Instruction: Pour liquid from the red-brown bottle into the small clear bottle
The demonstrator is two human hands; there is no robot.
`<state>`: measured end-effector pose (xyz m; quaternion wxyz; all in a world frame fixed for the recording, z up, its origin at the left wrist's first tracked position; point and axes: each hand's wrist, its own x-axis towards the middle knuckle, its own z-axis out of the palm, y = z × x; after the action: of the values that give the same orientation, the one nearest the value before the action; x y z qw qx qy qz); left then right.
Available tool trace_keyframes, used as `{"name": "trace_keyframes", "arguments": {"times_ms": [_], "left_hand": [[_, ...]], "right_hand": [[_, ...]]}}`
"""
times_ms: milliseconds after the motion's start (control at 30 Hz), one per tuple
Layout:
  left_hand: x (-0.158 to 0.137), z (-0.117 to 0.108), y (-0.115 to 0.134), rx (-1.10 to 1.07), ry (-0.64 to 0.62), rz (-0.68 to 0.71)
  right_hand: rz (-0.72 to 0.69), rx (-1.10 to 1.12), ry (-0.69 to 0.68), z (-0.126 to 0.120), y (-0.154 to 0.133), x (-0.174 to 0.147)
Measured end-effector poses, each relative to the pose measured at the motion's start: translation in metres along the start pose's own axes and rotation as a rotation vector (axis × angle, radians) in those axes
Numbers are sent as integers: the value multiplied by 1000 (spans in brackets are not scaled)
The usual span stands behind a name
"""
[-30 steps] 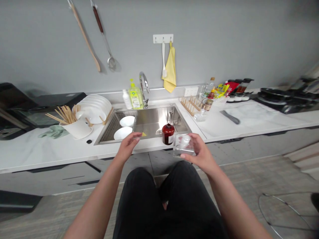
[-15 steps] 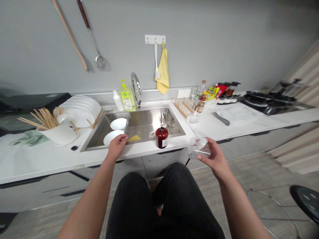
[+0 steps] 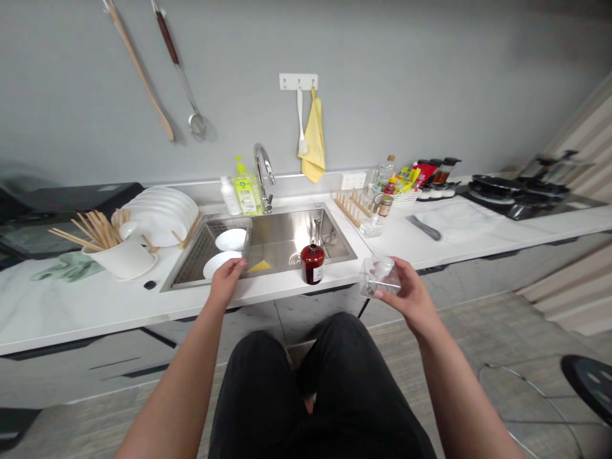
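Note:
Close to the sink's front edge, beside the white bowls (image 3: 231,240), is my left hand (image 3: 226,280). Its fingers are curled together, and whatever is in them, if anything, cannot be made out. My right hand (image 3: 412,296) grips a clear square container (image 3: 378,278) in front of the counter's edge, thumb on the near side; a whitish part shows at its top. Between my hands a dark red-brown bottle (image 3: 312,264) with a white label stands upright on the counter, its narrow neck uncapped. A small black round piece (image 3: 150,285) lies on the counter to the left.
Behind is the steel sink (image 3: 351,257) with a faucet (image 3: 262,172), a yellow piece (image 3: 259,266) and a draining basket. Soap bottles (image 3: 247,191) stand behind it. Left are plates (image 3: 160,220) and a chopstick holder (image 3: 122,258); right, a wooden rack (image 3: 351,210) and grey tongs (image 3: 423,227).
The view has shifted slightly, moving the left-side things a little right in the picture. My right hand and the clear container are slightly higher and further left. The bottle stays standing.

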<state>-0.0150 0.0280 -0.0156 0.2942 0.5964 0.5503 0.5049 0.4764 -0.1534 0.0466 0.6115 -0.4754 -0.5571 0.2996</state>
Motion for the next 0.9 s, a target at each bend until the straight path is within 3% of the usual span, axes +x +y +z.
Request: {"name": "trace_keyframes", "arguments": {"times_ms": [667,900], "left_hand": [[-1,-1,6,-6,-38,-19],[-1,1,6,-83,-9,-1]], "right_hand": [[-1,10,32,-8,15,16],[-18,13,-7,3,1,17]]}}
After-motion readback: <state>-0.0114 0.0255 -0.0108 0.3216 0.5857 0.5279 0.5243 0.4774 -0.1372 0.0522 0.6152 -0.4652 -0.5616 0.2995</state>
